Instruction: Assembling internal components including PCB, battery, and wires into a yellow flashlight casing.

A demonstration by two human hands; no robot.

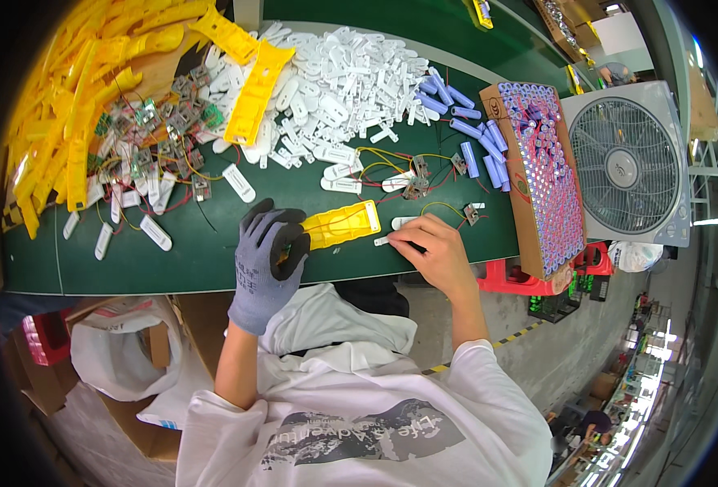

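1. Holding the shell (340, 227) by its L end: your L hand (270, 247), gloved, has fingers & thumb curled round it, closed on it.
2. Shell pos.: yellow, approx. mid-length of the tabletop (156, 272), nearer its near edge than its far edge. Hollow side looks up; details inside too small to tell.
3. Long axis: runs L–R, approx. parallel to the near edge, w/ the R end angled slightly toward the far edge.
4. Your R hand (430, 246), bare: thumb & forefinger tips pressed together, pinching the R end of a small white strip (381, 241). Can't tell if it's lifted or resting on the tabletop.
5. Key relation: shell lies to the L of your R hand, w/ the strip btwn, just off the shell's R end on the near-edge side; they look apart. R hand is nearer that end; L hand has the other. Strip's long axis also runs approx. L–R.
6. White cap (402, 221) sits just beyond your R fingertips, far-edge side. A wired PCB (471, 214) lies farther R, toward the R edge.
7. Round about: cap pile (351, 81) along the far edge, loose blue cells (491, 146) next to it, cell box (524, 203) at the R edge, spare shells (51, 122) at the far L corner.
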